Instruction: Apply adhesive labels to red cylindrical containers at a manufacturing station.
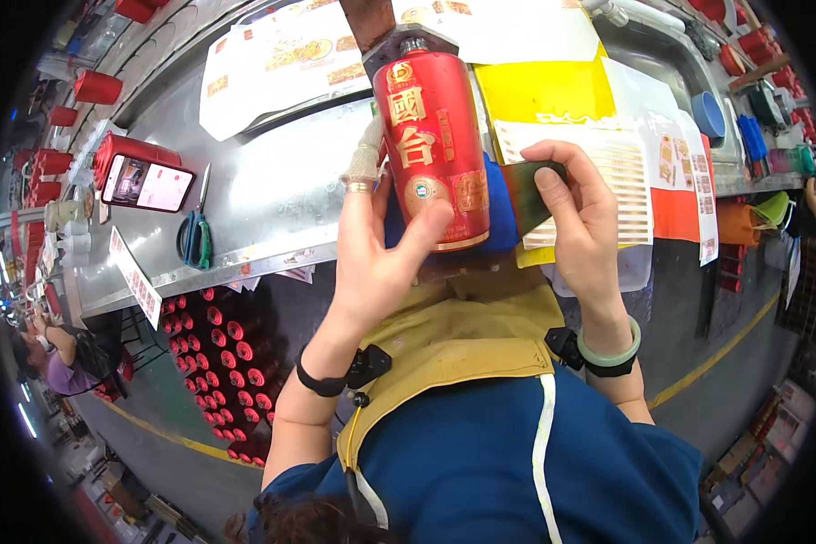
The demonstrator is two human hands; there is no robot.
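The biggest thing I have in view is the steel bench (276,177), running across in front of the wearer. Below its near edge, at left, stand rows of red bottles (229,356), presumably grouped there to save space on top. White sheets (290,59) lie along the far side, and a yellow sheet (539,86) lies right of centre, partly under striped paper (576,186); I take them to be spread flat so each is easy to reach.

The bottle (449,136) is at the centre, over a blue pad (501,204), its neck away from the wearer and at a metal bracket (381,23). I judge that bracket and pad keep it from rolling; whether the neck is gripped I can't tell.

My view has the left hand (376,258) part-curled round the bottle's lower left, thumb pressing the front, likely to steady it; some fingers are hidden behind. The right hand (582,213) is nearly closed at thumb and forefinger, pinching a dark flat piece (528,195) beside the bottle, probably for fine control.

Smaller, a phone (150,184) leans leftward of the scissors (195,238), whose handles face the wearer, handy for picking up.
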